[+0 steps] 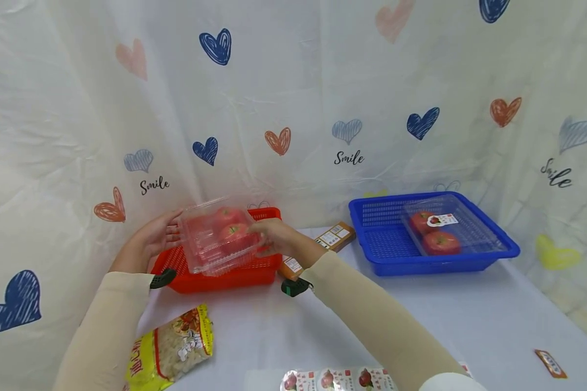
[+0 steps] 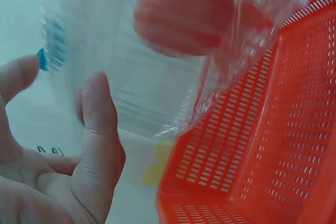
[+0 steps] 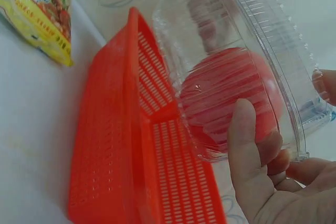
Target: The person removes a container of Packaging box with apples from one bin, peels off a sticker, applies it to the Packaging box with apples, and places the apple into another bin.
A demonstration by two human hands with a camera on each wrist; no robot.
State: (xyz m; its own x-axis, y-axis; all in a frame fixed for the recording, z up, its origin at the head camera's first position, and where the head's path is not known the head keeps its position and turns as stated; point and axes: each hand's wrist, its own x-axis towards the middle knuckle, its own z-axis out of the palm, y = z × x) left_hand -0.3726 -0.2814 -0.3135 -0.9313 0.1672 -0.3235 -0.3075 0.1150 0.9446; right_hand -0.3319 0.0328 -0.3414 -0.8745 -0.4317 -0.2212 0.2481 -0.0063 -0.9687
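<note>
Plainly, two clear plastic clamshell boxes can be counted. One apple box (image 1: 203, 255) is held tilted above the red basket (image 1: 225, 283), and at least two apples (image 1: 235, 232) are seen through it. Its right side is pinched between the thumb and fingers of the right hand (image 1: 280, 239). Its left side is met by the left hand (image 1: 154, 234), whose thumb and index finger are spread apart and nearly straight; how firmly the box is pressed by them cannot be told.

The second clamshell box (image 1: 464, 233) is set in the blue basket (image 1: 440, 265), with two apples and one printed label (image 1: 442, 220) shown. One yellow snack bag (image 1: 178, 343) is laid before the red basket. Brown packaging (image 1: 339, 236) is partly covered by the right wrist, so whether one carton or two is there cannot be told. Three round apple stickers (image 1: 328, 380) are shown at the front edge, partly blocked by the right sleeve (image 1: 386, 320). One small orange packet (image 1: 550, 364) is placed far right.
</note>
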